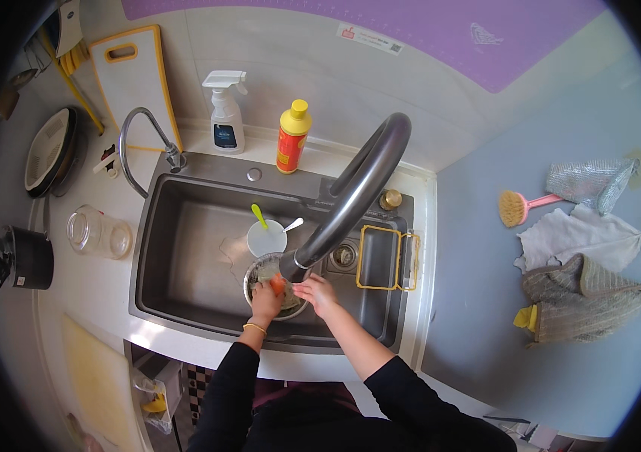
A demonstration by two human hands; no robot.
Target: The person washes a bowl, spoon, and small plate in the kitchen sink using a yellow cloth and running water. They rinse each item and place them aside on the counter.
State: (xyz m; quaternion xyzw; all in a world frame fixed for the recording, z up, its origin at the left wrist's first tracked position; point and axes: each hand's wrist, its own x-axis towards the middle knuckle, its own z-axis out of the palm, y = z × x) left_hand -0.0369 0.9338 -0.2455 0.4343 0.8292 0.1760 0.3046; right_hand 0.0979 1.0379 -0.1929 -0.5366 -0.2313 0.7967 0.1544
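My left hand (266, 302) is over a round metal bowl (248, 277) in the sink (196, 254), its fingers on an orange piece of food (278, 283). Pale and greenish food lies in the bowl. My right hand (316, 292) is at the bowl's right side, under the head of the dark curved faucet (348, 198); its fingers are extended and whether they hold anything is hard to tell. Just behind the metal bowl stands a white bowl (264, 246) with a green spoon (259, 214) and a white-handled utensil (294, 224) in it.
A yellow wire rack (378, 227) hangs at the sink's right, beside the drain (344, 255). Behind the sink stand a spray bottle (227, 121) and a yellow-capped bottle (292, 138). A small faucet (128, 135) and glass jar (100, 233) are left; a brush (515, 209) and cloths (585, 299) hang right.
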